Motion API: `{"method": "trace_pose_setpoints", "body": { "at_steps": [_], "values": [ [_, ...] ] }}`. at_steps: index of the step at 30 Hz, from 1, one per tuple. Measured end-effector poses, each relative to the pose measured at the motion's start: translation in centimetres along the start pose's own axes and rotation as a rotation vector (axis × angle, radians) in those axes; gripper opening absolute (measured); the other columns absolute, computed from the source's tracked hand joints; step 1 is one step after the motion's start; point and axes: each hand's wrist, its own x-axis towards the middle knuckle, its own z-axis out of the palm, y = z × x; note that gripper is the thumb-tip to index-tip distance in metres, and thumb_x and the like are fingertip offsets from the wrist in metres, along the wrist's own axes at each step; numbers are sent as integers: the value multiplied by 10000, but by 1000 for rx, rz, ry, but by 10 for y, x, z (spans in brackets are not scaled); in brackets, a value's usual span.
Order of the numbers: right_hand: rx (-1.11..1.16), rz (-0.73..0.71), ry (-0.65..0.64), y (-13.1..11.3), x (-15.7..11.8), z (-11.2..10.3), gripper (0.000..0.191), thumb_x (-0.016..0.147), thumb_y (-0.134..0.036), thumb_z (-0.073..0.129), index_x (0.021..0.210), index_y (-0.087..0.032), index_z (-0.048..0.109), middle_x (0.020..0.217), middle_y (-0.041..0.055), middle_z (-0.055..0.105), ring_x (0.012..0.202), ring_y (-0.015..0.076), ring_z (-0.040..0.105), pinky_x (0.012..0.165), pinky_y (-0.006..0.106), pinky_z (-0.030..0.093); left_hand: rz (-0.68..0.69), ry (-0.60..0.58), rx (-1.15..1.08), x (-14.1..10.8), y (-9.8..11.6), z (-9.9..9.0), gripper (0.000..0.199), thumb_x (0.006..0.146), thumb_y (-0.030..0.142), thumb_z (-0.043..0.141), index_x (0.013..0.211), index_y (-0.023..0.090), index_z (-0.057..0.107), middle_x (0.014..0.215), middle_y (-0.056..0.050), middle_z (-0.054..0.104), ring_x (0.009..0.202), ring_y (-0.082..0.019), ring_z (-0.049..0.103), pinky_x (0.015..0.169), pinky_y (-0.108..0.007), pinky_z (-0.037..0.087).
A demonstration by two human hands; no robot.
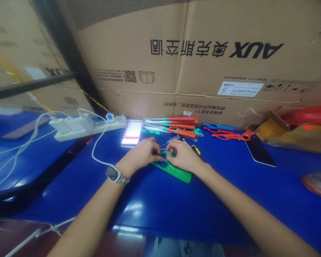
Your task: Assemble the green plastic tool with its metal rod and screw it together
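Note:
My left hand (147,151), with a watch on its wrist, is closed at the left end of a green plastic handle casing (178,172) that has an oval finger opening. Facing it, my right hand (184,155) is closed with its fingertips pinched at a slim green plastic piece (168,153) just above the casing. The fingers partly cover both parts, so I cannot tell whether they are joined. Beyond my hands lie several stick lighters (176,125) with red and orange handles and metal rods. A black and yellow tool (196,151) is partly hidden behind my right hand.
A lit phone (131,134) and a white power strip (91,129) with cables are at left. Blue (216,126) and orange handle casings (234,136) lie right, near a dark phone (260,151). Cardboard (176,71) stands behind the blue table (230,192).

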Motion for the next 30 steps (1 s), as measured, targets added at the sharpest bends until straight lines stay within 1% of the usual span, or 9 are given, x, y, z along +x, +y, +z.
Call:
{"method": "trace_pose_setpoints", "body": {
  "at_steps": [4, 8, 14, 18, 23, 26, 30],
  "values": [
    [-7, -10, -10, 2, 1, -2, 86, 719, -107, 635, 750, -186, 620, 742, -11, 562, 663, 129, 517, 634, 252, 380, -7, -13, -1, 0, 2, -1, 164, 735, 316, 803, 808, 181, 746, 845, -31, 589, 709, -148, 561, 625, -261, 432],
    [-56, -66, -21, 3, 0, -3, 82, 752, -114, 621, 718, -187, 606, 761, -2, 541, 664, 127, 508, 641, 254, 376, -7, -21, 2, 0, 3, -2, 160, 738, 317, 801, 809, 183, 751, 853, -35, 597, 711, -153, 566, 627, -263, 430],
    [-61, -96, -46, 4, 0, -4, 111, 749, -87, 607, 794, -189, 613, 770, -5, 543, 676, 130, 512, 650, 248, 379, 10, -20, 14, 0, 2, -2, 152, 742, 318, 793, 811, 188, 754, 841, -31, 607, 708, -149, 569, 631, -260, 428],
    [-61, -105, -59, 4, 1, -4, 102, 744, -92, 619, 775, -190, 609, 762, -10, 533, 664, 127, 503, 642, 246, 373, 1, -30, 36, 0, 5, -4, 150, 742, 313, 798, 818, 189, 759, 847, -38, 614, 731, -164, 582, 650, -271, 436],
    [-177, -130, -61, 2, 0, -5, 102, 785, -121, 615, 705, -185, 615, 772, 12, 543, 673, 140, 504, 632, 265, 348, -16, -48, 44, -1, 7, -6, 132, 761, 293, 788, 842, 191, 768, 868, -45, 620, 753, -172, 595, 680, -281, 443],
    [-234, -143, -88, -1, -1, -7, 110, 811, -123, 608, 727, -185, 643, 801, 26, 572, 668, 143, 514, 621, 274, 339, -14, -50, 45, -1, 8, -6, 136, 757, 295, 791, 839, 188, 771, 869, -49, 622, 774, -184, 603, 700, -290, 446],
    [-313, -125, -101, -7, -2, -8, 148, 865, -125, 575, 758, -181, 661, 807, 44, 589, 653, 152, 522, 623, 292, 341, -9, -58, 47, -1, 7, -6, 136, 768, 299, 782, 844, 187, 769, 877, -49, 621, 768, -180, 602, 710, -293, 447]
  ]
}}
